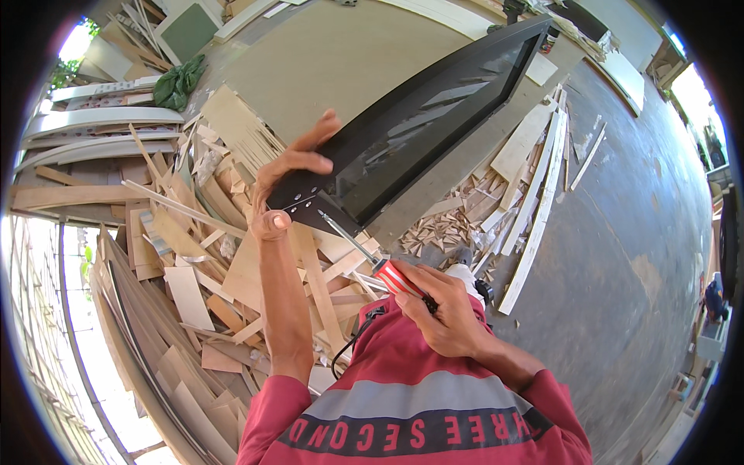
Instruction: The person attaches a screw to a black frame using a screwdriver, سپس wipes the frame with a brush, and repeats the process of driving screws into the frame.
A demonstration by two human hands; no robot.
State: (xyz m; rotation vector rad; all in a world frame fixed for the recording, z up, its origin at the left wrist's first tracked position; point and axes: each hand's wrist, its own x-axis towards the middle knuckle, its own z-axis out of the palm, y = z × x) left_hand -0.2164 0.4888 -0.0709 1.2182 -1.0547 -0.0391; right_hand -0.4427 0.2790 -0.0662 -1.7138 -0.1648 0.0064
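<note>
Right hand (449, 314) aimed screwdriver (381, 267) at panel (426, 128)

It was closed around the handle, the tip ahead by the panel's near corner. The left hand (271, 177), farther out, was unclenched, spread around that end; contact was unclear. The panel reached beyond both hands, rightward. Offcuts (187, 294) lay left of the left hand, a green sheet (179, 82) farther still.

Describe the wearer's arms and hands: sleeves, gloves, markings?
Left hand and right hand are bare, no gloves or wristwear visible. Left sleeve and right sleeve are maroon-red fabric, leaving the lower forearms uncovered. No markings on the visible sleeve parts.
</note>
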